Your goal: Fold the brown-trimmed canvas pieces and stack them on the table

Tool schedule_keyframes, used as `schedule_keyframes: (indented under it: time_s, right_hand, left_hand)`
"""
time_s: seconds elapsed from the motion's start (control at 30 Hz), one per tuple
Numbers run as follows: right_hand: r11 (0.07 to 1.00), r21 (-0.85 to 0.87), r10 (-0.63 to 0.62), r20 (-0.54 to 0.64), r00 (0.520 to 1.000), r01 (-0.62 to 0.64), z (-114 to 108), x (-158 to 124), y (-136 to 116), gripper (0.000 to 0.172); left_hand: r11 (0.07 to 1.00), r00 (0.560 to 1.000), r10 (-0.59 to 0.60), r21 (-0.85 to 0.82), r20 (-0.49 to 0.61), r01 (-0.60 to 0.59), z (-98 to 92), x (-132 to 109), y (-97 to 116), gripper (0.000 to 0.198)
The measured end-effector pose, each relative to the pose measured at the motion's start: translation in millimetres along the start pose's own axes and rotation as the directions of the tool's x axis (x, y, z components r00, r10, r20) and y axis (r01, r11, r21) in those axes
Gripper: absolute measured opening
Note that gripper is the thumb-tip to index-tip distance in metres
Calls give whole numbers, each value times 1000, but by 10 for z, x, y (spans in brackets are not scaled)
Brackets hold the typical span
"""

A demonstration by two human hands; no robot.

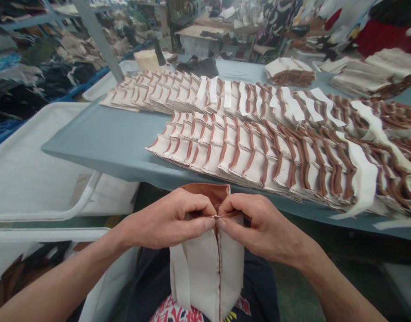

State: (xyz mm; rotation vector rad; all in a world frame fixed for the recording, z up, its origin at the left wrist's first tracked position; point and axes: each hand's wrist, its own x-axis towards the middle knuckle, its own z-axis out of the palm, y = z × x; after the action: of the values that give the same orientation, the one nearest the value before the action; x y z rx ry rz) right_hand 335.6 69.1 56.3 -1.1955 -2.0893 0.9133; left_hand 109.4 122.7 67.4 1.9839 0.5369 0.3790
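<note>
Both my hands meet in front of my lap over a cream fabric piece (205,268) with a brown lining at its top and a seam or zipper running down its middle. My left hand (168,219) is closed, pinching the top of the piece at the seam. My right hand (259,223) is closed too, pinching the same spot from the other side, fingertips touching the left ones. A small metal part shows between the fingertips. The piece hangs down over my lap.
A grey-blue table (108,143) ahead carries two long overlapping rows of similar cream and brown pieces (259,152), some with white strips. More stacks (289,71) lie at the back. White trays or bins (24,170) stand at the left. Cluttered fabric fills the background.
</note>
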Motion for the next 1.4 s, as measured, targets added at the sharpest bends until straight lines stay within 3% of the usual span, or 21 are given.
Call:
schedule_keyframes:
  time_s: [0.2, 0.33, 0.43, 0.6, 0.7, 0.8, 0.87, 0.93, 1.0, 1.07, 1.17, 1.27, 1.33, 1.4]
  right_hand:
    - [994, -109, -10, -33, 999, 7, 45, 68, -42, 12]
    - [990, -132, 51, -43, 998, -57, 86, 126, -72, 14]
    - [991, 7, 132, -4, 991, -132, 74, 154, -109, 12]
    - [903, 306, 280, 116, 953, -303, 49, 168, -128, 8]
    - [796, 484, 304, 201, 931, -364, 98, 187, -74, 18]
    - [743, 557, 319, 194, 928, -372, 173, 221, -37, 23]
    - [755, 537, 337, 174, 925, -376, 206, 237, -51, 20]
    - [807, 479, 324, 131, 937, -346, 215, 237, -89, 17]
    - [882, 387, 268, 56, 962, -269, 205, 221, -130, 15]
    - [947, 273, 178, -10, 984, -169, 193, 195, -153, 14]
    - [992, 123, 31, -94, 995, -20, 190, 154, -145, 13]
    - [995, 18, -92, -157, 983, 96, 194, 111, -134, 15]
    - [990, -45, -139, -170, 976, 134, 187, 70, -150, 17]
    - [981, -120, -170, -163, 972, 151, 169, 19, -183, 19]
  left_hand:
    - [939, 976, 134, 337, -170, -70, 22, -6, 80, 16]
    - [897, 958, 200, 432, -204, -95, 69, -25, 26, 16]
    - [828, 942, 292, 536, -166, -163, 82, -76, -51, 17]
    - [627, 858, 510, 711, -65, -319, 46, -149, -125, 17]
    - [546, 848, 530, 762, 9, -349, 0, -145, -111, 18]
    - [498, 858, 510, 791, 66, -356, -20, -137, -114, 18]
    - [560, 858, 513, 746, 28, -360, -14, -151, -134, 20]
    - [712, 881, 467, 621, -72, -327, -13, -182, -140, 17]
    - [872, 942, 297, 447, -154, -202, -42, -224, -103, 12]
    - [950, 987, 68, 312, -144, -20, -108, -261, -22, 16]
    - [966, 992, -108, 227, -66, 120, -230, -272, 116, 23]
    - [974, 997, -78, 214, -9, 79, -282, -211, 190, 5]
    - [968, 999, -32, 248, 6, 29, -267, -145, 198, 25]
    - [960, 1000, 2, 279, 24, -9, -235, -80, 189, 32]
